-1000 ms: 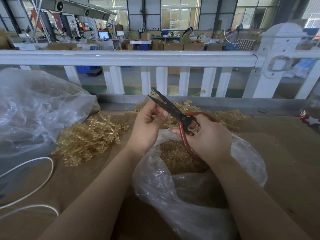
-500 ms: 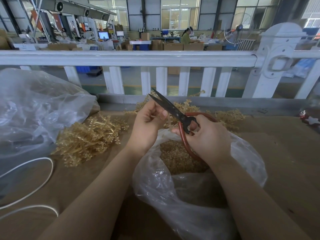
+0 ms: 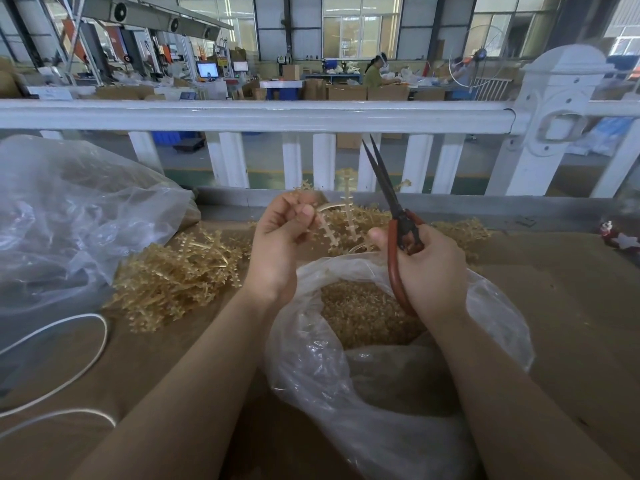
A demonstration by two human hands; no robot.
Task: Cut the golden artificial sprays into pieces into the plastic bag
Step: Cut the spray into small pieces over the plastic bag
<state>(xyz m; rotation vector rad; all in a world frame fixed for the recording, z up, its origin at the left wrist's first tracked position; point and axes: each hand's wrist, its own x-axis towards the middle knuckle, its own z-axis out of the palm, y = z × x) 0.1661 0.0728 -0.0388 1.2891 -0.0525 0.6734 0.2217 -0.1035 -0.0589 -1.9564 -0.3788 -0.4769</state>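
My left hand (image 3: 282, 237) pinches a golden spray (image 3: 332, 220) whose curved stem and notched branches stick out to the right, above the open clear plastic bag (image 3: 311, 358). Cut golden pieces (image 3: 360, 313) fill the bag's bottom. My right hand (image 3: 426, 268) grips red-handled scissors (image 3: 394, 216); the dark blades are nearly together and point up and away, to the right of the spray. A heap of uncut golden sprays (image 3: 176, 271) lies on the brown table to the left, and more golden sprays (image 3: 460, 233) lie behind my hands.
A large crumpled clear bag (image 3: 69, 223) sits at the left. A white cord (image 3: 69, 362) loops near the left front. A white railing (image 3: 277, 116) runs along the table's far edge. A small red and white figure (image 3: 618, 237) lies at the far right.
The scissors have swung from pointing left across my left hand to pointing upward. A spray with its branches now shows in my left hand's fingers.
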